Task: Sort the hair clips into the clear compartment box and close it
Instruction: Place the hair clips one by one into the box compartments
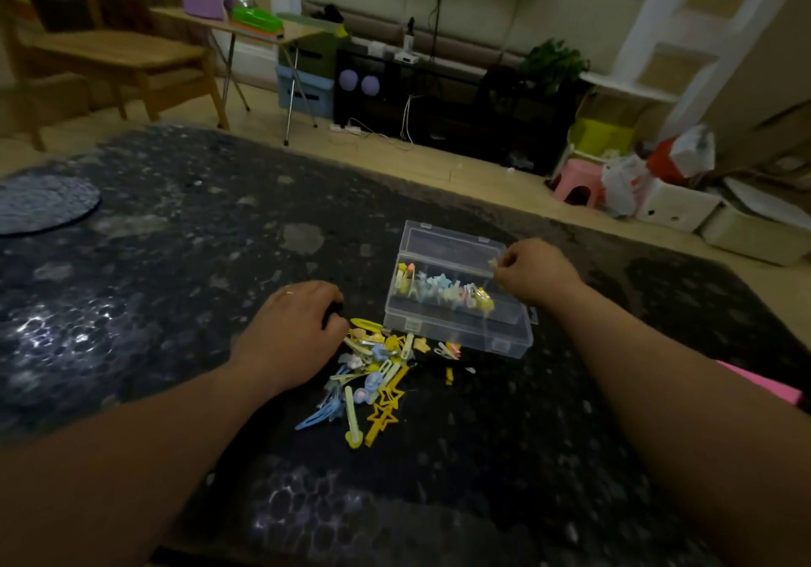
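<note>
Approx. half done: some clips (pixel 443 292) in open box (pixel 482 338) under right hand (pixel 535 270), fingers pinching small clip (pixel 492 263); pile (pixel 377 369) beside left hand (pixel 298 329), fingers curled, grip unclear.

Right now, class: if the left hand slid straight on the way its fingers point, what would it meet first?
Probably the yellow oval clip. The left hand points up and to the right, and its fingertips are already next to that clip. The near corner of the clear box lies just past it, though depth is hard to judge here.
</note>
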### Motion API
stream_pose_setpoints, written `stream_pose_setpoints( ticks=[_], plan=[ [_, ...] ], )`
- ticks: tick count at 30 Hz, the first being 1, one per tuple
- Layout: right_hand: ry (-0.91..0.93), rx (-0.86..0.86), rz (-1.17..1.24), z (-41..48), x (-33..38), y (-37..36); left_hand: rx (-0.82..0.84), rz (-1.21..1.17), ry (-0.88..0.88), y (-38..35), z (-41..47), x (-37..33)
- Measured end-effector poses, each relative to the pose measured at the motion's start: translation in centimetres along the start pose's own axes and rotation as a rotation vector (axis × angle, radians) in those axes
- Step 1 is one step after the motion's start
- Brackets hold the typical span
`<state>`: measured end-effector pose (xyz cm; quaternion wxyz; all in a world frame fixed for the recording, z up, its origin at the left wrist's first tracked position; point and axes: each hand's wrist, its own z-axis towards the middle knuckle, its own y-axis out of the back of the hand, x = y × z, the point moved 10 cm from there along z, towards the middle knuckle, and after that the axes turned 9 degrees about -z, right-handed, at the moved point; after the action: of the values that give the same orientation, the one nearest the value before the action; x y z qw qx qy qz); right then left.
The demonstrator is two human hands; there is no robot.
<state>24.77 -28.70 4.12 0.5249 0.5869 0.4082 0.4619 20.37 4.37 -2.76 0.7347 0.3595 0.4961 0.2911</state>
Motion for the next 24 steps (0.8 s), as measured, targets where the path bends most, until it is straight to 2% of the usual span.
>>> stream_pose_setpoints(
  ticks=[3,5,10,12,16,18,21,24],
  plan=[
    [-0.028,0.092,-0.205,0.8,0.1,-1.9,0.012,0.007,0.002,-0.3,0.0,0.2],
    [-0.043,0.123,-0.252,0.9,0.2,-2.4,0.022,0.011,0.0,-0.4,0.0,0.2],
    [-0.088,0.124,-0.206,1.1,-0.4,-2.6,0.024,0.007,0.003,-0.2,-0.1,-0.1],
    [-0.084,0.061,-0.17,0.3,-0.4,-1.7,0.021,0.009,0.002,-0.2,-0.1,-0.2],
    [0.048,-0.167,-0.051,-3.3,1.3,1.0,0.022,0.004,0.003,-0.1,-0.2,-0.3],
    [0.144,-0.227,0.053,-6.1,2.7,1.8,0.022,-0.003,0.007,-0.1,-0.2,-0.3],
    [0.293,-0.204,0.128,-10.5,4.9,0.9,0.029,-0.006,0.005,-0.1,-0.2,-0.4],
    [0.381,-0.139,0.096,-13.1,5.7,-1.5,0.023,-0.008,0.006,-0.1,-0.2,-0.4]
  ],
)
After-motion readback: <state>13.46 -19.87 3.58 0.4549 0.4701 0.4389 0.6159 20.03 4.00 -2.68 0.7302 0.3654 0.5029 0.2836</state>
